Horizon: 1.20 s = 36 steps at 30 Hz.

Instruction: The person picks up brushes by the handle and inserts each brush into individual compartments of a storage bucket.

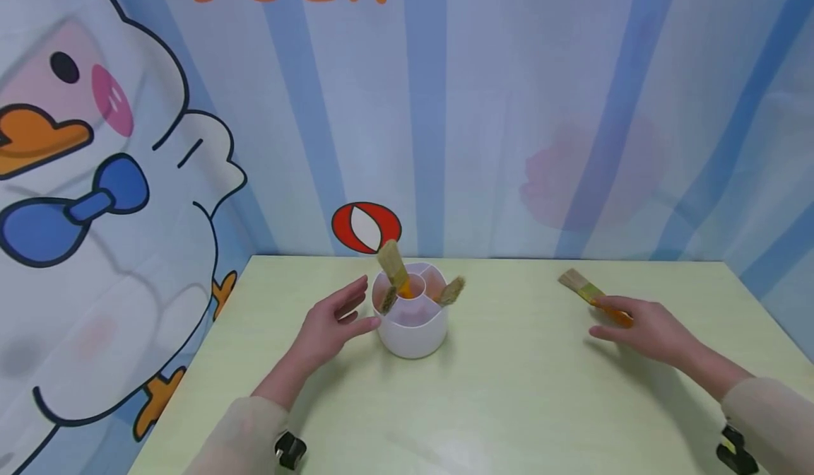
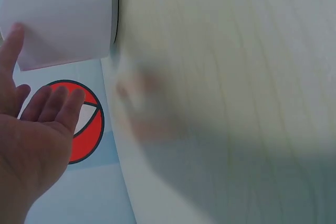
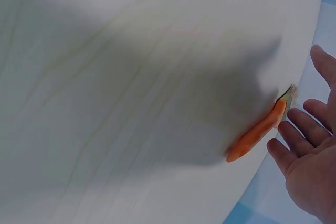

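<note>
A white round brush holder point(image 1: 413, 339) with several compartments stands on the table. Three bristle brushes are in it: one upright brush point(image 1: 393, 263) in the centre ring, a brush point(image 1: 452, 291) leaning right and a brush point(image 1: 388, 300) at the left. Beside the holder's left side is my left hand point(image 1: 327, 330), fingers extended, its thumb at the holder's wall point(image 2: 65, 19); whether it touches, I cannot tell. On the right lies a paintbrush point(image 1: 581, 285) with an orange handle point(image 3: 257, 135). Over that handle hovers my right hand point(image 1: 649, 328), fingers loosely extended, not gripping it.
The pale wood-grain table point(image 1: 509, 390) ends at a blue striped backdrop point(image 1: 483, 107) behind it. A large printed duck point(image 1: 114, 284) fills the backdrop's left side, and a red and white printed ball point(image 1: 343, 227) shows behind the holder.
</note>
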Motion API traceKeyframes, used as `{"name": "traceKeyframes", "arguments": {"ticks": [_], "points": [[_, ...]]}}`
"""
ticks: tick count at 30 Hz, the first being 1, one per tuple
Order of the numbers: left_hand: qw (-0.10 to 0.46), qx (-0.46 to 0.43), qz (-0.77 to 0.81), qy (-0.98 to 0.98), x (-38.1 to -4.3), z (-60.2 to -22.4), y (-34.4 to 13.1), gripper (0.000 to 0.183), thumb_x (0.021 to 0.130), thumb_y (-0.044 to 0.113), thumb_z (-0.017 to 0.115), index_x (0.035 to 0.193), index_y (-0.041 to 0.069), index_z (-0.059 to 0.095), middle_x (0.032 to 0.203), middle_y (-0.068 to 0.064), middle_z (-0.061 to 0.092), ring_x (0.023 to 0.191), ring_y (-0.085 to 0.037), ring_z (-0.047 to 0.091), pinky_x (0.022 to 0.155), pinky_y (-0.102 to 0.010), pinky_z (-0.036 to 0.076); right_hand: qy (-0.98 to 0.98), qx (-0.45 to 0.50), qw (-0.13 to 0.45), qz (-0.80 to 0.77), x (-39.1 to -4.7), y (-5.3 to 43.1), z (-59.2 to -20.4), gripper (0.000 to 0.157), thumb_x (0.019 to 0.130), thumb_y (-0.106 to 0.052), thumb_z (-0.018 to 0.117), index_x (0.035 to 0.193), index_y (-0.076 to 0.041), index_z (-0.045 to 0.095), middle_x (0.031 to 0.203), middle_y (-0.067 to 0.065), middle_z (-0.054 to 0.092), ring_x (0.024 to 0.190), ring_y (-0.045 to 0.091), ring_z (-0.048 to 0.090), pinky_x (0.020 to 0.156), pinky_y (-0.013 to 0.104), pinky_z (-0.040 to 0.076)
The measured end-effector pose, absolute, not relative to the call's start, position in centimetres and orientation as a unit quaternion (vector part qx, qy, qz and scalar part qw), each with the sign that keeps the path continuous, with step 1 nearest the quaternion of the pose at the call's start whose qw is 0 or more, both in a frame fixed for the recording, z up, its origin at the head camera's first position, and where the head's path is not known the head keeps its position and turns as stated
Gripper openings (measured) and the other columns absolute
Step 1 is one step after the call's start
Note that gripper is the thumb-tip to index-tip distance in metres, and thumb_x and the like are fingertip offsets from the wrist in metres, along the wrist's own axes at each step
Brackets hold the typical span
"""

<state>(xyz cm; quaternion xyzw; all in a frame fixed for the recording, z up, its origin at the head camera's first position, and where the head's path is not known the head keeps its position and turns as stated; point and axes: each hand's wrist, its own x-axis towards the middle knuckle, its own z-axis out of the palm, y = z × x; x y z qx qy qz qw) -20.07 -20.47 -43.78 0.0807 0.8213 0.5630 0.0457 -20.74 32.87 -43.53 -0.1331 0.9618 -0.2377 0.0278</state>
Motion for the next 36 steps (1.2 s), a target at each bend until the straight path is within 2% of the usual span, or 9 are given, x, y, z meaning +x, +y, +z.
{"name": "traceKeyframes", "arguments": {"ticks": [5, 14, 22, 27, 30, 32, 36], "points": [[0.041, 0.073, 0.577, 0.813, -20.0, -44.0, -19.9, 0.082, 0.093, 0.021, 0.086, 0.164, 0.015, 0.045, 0.168, -0.005, 0.044, 0.154, -0.031, 0.044, 0.118, -0.047, 0.046, 0.964, -0.133, 0.033, -0.228, -20.7, 33.5, -43.8, 0.072, 0.097, -0.048, 0.079, 0.149, -0.001, 0.060, 0.144, 0.037, 0.057, 0.127, 0.055, 0.057, 0.093, 0.063, 0.054], [0.020, 0.047, 0.603, 0.796, -19.1, -44.7, -18.9, 0.079, 0.092, 0.021, 0.088, 0.161, 0.019, 0.051, 0.164, -0.006, 0.051, 0.151, -0.030, 0.049, 0.115, -0.045, 0.050, 0.968, -0.135, 0.042, -0.205, -21.1, 34.4, -43.9, 0.083, 0.099, -0.050, 0.075, 0.153, 0.007, 0.051, 0.149, 0.040, 0.052, 0.132, 0.062, 0.050, 0.101, 0.074, 0.049], [0.002, 0.022, 0.610, 0.792, -18.5, -45.1, -18.2, 0.079, 0.090, 0.025, 0.090, 0.160, 0.024, 0.053, 0.161, -0.002, 0.054, 0.149, -0.027, 0.051, 0.112, -0.043, 0.052, 0.971, -0.132, 0.050, -0.192, -21.3, 35.1, -44.1, 0.083, 0.100, -0.048, 0.074, 0.154, 0.010, 0.047, 0.152, 0.040, 0.048, 0.136, 0.063, 0.046, 0.104, 0.075, 0.046], [0.000, 0.014, 0.618, 0.786, -18.3, -45.2, -17.8, 0.084, 0.088, 0.026, 0.091, 0.162, 0.026, 0.050, 0.162, 0.000, 0.052, 0.149, -0.027, 0.051, 0.112, -0.042, 0.052, 0.973, -0.128, 0.050, -0.187, -21.4, 35.5, -44.2, 0.084, 0.101, -0.048, 0.073, 0.154, 0.011, 0.045, 0.149, 0.041, 0.050, 0.133, 0.064, 0.047, 0.102, 0.075, 0.047], [-0.001, 0.013, 0.622, 0.783, -18.2, -45.3, -17.5, 0.086, 0.088, 0.027, 0.092, 0.162, 0.025, 0.048, 0.163, 0.000, 0.051, 0.150, -0.027, 0.050, 0.111, -0.042, 0.053, 0.974, -0.122, 0.053, -0.185, -21.5, 35.6, -44.2, 0.084, 0.102, -0.048, 0.072, 0.154, 0.012, 0.045, 0.147, 0.041, 0.052, 0.131, 0.064, 0.050, 0.097, 0.072, 0.051], [-0.002, 0.010, 0.624, 0.781, -18.2, -45.3, -17.3, 0.086, 0.088, 0.028, 0.092, 0.163, 0.025, 0.048, 0.164, 0.000, 0.051, 0.150, -0.027, 0.050, 0.111, -0.042, 0.053, 0.974, -0.119, 0.052, -0.183, -21.6, 35.6, -44.3, 0.082, 0.102, -0.048, 0.072, 0.153, 0.011, 0.046, 0.146, 0.041, 0.053, 0.127, 0.062, 0.053, 0.091, 0.064, 0.055], [-0.005, 0.008, 0.633, 0.774, -18.2, -45.6, -17.0, 0.086, 0.088, 0.028, 0.091, 0.163, 0.025, 0.048, 0.164, 0.001, 0.049, 0.151, -0.028, 0.049, 0.110, -0.042, 0.054, 0.976, -0.114, 0.046, -0.182, -22.0, 35.5, -44.5, 0.080, 0.101, -0.046, 0.073, 0.151, 0.012, 0.049, 0.143, 0.041, 0.055, 0.121, 0.059, 0.058, 0.082, 0.054, 0.056]]}}
